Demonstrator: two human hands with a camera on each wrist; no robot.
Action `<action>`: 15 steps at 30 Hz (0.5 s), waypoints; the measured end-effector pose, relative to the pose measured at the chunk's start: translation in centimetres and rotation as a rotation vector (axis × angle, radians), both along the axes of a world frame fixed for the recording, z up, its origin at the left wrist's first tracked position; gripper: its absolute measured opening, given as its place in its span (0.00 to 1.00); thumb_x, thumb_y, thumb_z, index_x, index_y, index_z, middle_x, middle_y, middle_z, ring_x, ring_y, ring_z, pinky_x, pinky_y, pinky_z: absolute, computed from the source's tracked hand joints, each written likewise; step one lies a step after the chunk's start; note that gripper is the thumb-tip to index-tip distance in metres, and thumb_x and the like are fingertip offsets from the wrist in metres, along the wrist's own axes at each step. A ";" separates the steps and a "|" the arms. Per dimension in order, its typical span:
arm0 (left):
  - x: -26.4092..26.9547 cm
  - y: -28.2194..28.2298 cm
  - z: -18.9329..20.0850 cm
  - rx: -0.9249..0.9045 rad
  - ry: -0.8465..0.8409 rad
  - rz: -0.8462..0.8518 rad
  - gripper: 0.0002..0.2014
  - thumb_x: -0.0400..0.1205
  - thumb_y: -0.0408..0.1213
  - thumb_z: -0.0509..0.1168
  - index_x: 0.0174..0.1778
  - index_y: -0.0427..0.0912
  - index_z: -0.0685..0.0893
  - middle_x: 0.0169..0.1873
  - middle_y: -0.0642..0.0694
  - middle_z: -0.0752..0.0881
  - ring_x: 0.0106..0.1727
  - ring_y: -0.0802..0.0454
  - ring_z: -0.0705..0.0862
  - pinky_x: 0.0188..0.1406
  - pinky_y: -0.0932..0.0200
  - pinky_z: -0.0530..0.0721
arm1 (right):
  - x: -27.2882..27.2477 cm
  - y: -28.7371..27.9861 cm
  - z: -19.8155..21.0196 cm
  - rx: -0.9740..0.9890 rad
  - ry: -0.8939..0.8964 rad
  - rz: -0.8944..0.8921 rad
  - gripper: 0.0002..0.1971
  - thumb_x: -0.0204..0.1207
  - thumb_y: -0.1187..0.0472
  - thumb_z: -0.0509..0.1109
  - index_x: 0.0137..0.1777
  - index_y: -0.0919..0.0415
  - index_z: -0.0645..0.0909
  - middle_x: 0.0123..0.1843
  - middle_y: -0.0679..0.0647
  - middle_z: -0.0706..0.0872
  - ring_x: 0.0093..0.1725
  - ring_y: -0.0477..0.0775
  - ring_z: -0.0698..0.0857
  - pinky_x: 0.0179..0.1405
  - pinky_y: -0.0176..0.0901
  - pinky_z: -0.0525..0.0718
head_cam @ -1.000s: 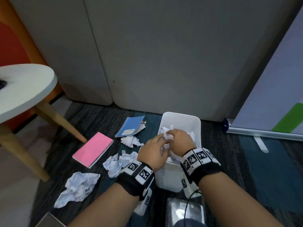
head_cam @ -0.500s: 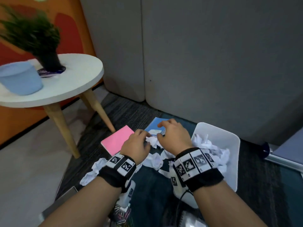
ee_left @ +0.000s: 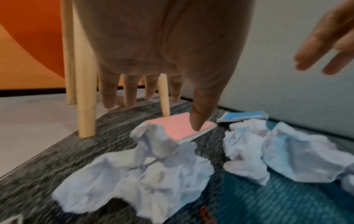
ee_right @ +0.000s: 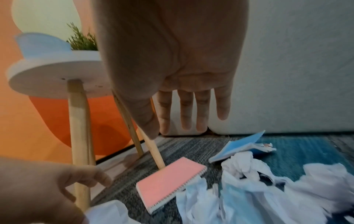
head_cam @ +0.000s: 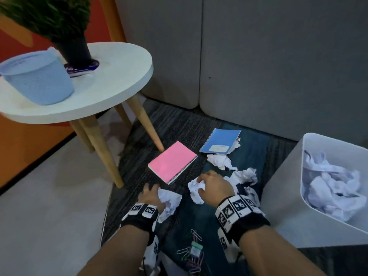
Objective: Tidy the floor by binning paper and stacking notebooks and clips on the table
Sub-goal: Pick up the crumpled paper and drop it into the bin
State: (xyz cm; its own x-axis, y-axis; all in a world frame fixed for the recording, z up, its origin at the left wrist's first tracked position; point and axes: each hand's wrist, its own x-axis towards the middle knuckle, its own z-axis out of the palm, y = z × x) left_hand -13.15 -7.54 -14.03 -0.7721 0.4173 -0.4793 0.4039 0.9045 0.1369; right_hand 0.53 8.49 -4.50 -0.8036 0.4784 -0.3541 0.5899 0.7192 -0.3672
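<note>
Bench (head_cam: pixel 111 80) leg just beside pink notebook (head_cam: pixel 172 161); both hands (head_cam: pixel 149 196) (head_cam: pixel 216 186) spread wide over crumpled paper (head_cam: pixel 196 189).

The round white wooden-legged table (head_cam: pixel 111 80) stands at 10 o'clock, bearing a pale blue plastic basket (head_cam: pixel 37 78) and a dark potted plant (head_cam: pixel 73 50). On the carpet at 12 o'clock lie a pink spiral notebook (head_cam: pixel 172 162) and a blue notebook (head_cam: pixel 220 142). The white plastic bin (head_cam: pixel 282 206) of crumpled paper sits at 3 o'clock.
</note>
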 end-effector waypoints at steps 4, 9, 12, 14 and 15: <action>-1.0 -1.1 -3.4 -0.029 -0.176 0.050 0.51 0.74 0.55 0.70 0.83 0.53 0.41 0.84 0.42 0.45 0.83 0.35 0.50 0.77 0.38 0.65 | -0.2 -0.5 -2.3 -0.006 -0.020 -0.034 0.18 0.78 0.56 0.64 0.69 0.50 0.75 0.72 0.51 0.72 0.70 0.56 0.74 0.64 0.50 0.79; -1.3 -1.6 -4.9 0.118 -0.219 0.101 0.44 0.79 0.45 0.67 0.82 0.60 0.42 0.74 0.33 0.66 0.66 0.32 0.78 0.57 0.47 0.79 | -0.5 -0.9 -3.6 0.004 -0.049 -0.071 0.21 0.77 0.57 0.64 0.71 0.48 0.73 0.75 0.50 0.71 0.70 0.56 0.75 0.69 0.53 0.76; -0.6 -1.2 -4.6 0.238 -0.164 0.077 0.25 0.83 0.44 0.61 0.76 0.55 0.65 0.68 0.34 0.69 0.51 0.36 0.84 0.48 0.55 0.81 | -0.5 -1.2 -3.8 0.007 -0.038 -0.062 0.24 0.77 0.57 0.65 0.74 0.47 0.69 0.77 0.50 0.68 0.72 0.57 0.74 0.69 0.55 0.76; 0.2 -0.4 -3.2 0.346 -0.122 0.073 0.09 0.82 0.42 0.61 0.57 0.52 0.74 0.57 0.39 0.72 0.39 0.38 0.82 0.41 0.54 0.82 | -0.5 -1.3 -3.7 -0.001 -0.005 -0.046 0.28 0.77 0.56 0.66 0.76 0.46 0.65 0.79 0.50 0.64 0.75 0.57 0.71 0.70 0.54 0.75; 0.4 0.1 -2.2 0.402 -0.113 0.084 0.05 0.81 0.40 0.62 0.51 0.51 0.73 0.53 0.40 0.71 0.34 0.40 0.79 0.38 0.55 0.80 | -0.5 -1.2 -3.5 -0.006 0.021 -0.038 0.30 0.76 0.56 0.67 0.78 0.46 0.62 0.81 0.51 0.61 0.76 0.57 0.69 0.71 0.53 0.74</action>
State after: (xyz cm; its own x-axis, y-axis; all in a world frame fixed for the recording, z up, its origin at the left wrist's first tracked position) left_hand -12.72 -7.40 -16.27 -0.7632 0.5263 -0.3749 0.2932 0.7991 0.5249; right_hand 0.00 7.31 -8.01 -0.7921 0.5067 -0.3404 0.6090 0.6942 -0.3836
